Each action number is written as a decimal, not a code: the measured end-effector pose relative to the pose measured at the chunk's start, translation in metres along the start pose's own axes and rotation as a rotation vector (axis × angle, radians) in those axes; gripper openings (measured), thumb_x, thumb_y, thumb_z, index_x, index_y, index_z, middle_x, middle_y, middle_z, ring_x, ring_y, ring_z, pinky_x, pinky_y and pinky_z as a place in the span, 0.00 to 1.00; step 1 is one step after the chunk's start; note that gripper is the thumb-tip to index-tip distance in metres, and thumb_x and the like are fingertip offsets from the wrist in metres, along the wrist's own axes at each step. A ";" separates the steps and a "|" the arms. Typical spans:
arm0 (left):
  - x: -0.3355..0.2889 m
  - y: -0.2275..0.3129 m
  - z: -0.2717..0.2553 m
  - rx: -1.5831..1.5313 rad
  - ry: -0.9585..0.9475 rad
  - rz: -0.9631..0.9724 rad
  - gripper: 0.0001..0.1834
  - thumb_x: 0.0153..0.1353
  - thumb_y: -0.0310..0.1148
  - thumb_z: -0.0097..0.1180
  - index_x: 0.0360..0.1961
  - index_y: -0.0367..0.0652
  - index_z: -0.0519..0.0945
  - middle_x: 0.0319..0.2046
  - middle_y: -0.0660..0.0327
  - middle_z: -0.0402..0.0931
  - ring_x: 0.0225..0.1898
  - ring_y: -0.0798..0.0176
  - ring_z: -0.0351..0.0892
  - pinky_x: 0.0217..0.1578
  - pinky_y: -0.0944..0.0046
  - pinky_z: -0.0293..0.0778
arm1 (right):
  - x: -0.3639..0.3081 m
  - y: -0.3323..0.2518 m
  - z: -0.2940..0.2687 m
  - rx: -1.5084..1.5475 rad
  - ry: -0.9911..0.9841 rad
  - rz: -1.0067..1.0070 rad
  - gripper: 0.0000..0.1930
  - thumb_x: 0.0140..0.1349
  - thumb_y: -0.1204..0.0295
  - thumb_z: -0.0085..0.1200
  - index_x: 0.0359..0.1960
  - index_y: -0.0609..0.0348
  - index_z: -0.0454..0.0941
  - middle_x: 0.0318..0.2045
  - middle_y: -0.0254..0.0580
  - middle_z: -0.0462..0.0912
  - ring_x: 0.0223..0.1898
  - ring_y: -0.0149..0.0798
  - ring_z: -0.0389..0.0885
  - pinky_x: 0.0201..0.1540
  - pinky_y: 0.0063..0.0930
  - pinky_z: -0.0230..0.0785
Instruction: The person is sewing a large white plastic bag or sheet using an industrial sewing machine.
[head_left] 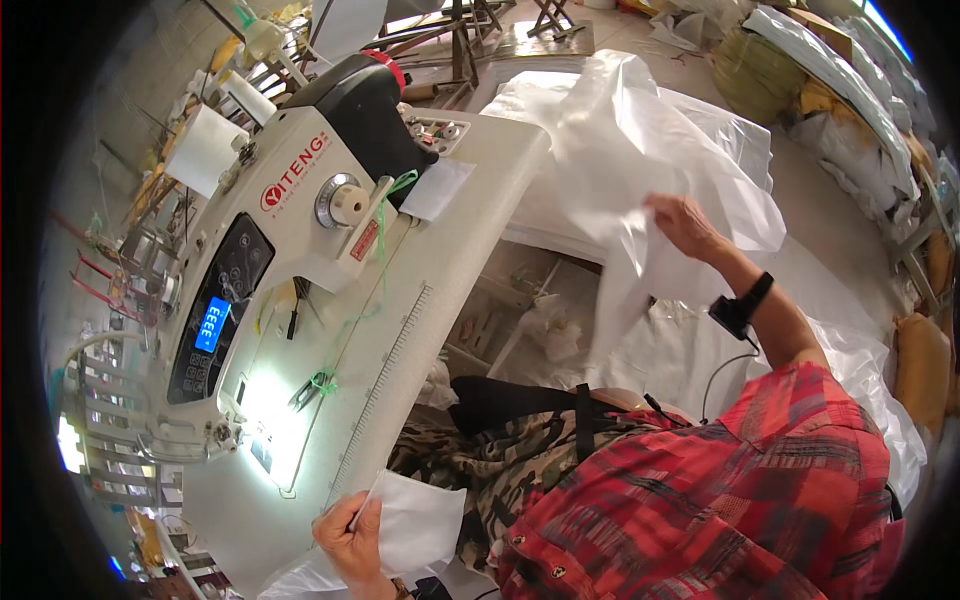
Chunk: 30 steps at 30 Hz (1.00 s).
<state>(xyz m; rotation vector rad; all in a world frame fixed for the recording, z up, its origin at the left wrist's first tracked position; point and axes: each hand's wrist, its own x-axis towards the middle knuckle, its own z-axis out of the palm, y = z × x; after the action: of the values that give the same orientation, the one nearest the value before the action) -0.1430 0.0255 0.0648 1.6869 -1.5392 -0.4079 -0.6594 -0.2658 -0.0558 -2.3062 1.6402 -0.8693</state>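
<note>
At the near edge of the sewing table (240, 530), my left hand (350, 535) pinches a small folded white sheet (425, 515) between thumb and fingers. Farther off to the right, my right hand (685, 225) is closed on a large thin white sheet (625, 270), which hangs down blurred from it. That sheet lies against a pile of white sheets (690, 150) beyond the table. A white sewing machine (300, 200) stands at the left, its lamp lighting the needle area. Thread snips (303, 394) with green thread lie beside the lit spot.
A ruler scale (380, 380) runs along the table's edge. A small screwdriver (293, 318) and a white scrap (437, 190) are by the machine. A thread cone (205, 150) stands behind it. Stuffed sacks (755, 75) line the far right. Below the table is an open drawer (520, 325).
</note>
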 end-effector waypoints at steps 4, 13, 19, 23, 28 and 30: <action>0.000 -0.006 0.005 -0.016 -0.017 -0.055 0.14 0.54 0.31 0.68 0.27 0.30 0.78 0.14 0.62 0.63 0.18 0.70 0.59 0.20 0.69 0.55 | -0.043 0.052 -0.020 -0.215 -0.545 0.057 0.15 0.55 0.77 0.48 0.44 0.56 0.80 0.35 0.51 0.81 0.45 0.53 0.77 0.49 0.44 0.67; -0.006 0.001 0.007 0.013 -0.037 -0.111 0.12 0.55 0.30 0.67 0.29 0.30 0.79 0.16 0.63 0.65 0.20 0.72 0.60 0.21 0.69 0.55 | -0.017 -0.034 -0.023 -0.189 -0.424 -0.222 0.15 0.62 0.69 0.48 0.49 0.56 0.80 0.42 0.49 0.82 0.50 0.50 0.77 0.53 0.43 0.68; -0.010 0.012 0.015 -0.074 0.002 -0.132 0.12 0.54 0.29 0.68 0.29 0.30 0.80 0.17 0.64 0.69 0.21 0.73 0.63 0.22 0.71 0.58 | 0.007 -0.077 0.169 -0.164 -0.357 -0.125 0.29 0.59 0.61 0.57 0.61 0.63 0.67 0.62 0.53 0.67 0.65 0.53 0.62 0.63 0.48 0.58; -0.028 0.015 0.005 -0.026 0.007 -0.200 0.11 0.54 0.28 0.68 0.29 0.30 0.80 0.17 0.64 0.69 0.21 0.73 0.64 0.22 0.71 0.59 | 0.034 -0.070 0.216 -0.494 -0.182 -0.203 0.35 0.57 0.67 0.58 0.66 0.62 0.59 0.69 0.51 0.54 0.69 0.51 0.54 0.68 0.52 0.51; -0.037 0.029 0.007 -0.085 -0.022 -0.238 0.10 0.53 0.26 0.67 0.29 0.30 0.80 0.17 0.63 0.68 0.20 0.72 0.64 0.21 0.71 0.59 | 0.078 -0.061 0.239 -0.583 0.056 -0.189 0.36 0.52 0.75 0.54 0.66 0.65 0.58 0.61 0.56 0.66 0.61 0.54 0.67 0.62 0.50 0.60; -0.032 0.032 0.012 -0.074 -0.029 -0.233 0.10 0.53 0.27 0.68 0.29 0.30 0.80 0.17 0.63 0.68 0.19 0.72 0.64 0.21 0.71 0.58 | 0.095 -0.072 0.230 -0.526 -0.027 -0.089 0.34 0.53 0.75 0.54 0.65 0.65 0.60 0.59 0.55 0.69 0.59 0.54 0.69 0.60 0.49 0.62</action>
<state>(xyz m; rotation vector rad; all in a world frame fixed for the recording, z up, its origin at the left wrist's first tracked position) -0.1799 0.0530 0.0714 1.8145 -1.3349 -0.6058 -0.4535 -0.3674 -0.1763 -2.7250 1.9510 -0.4509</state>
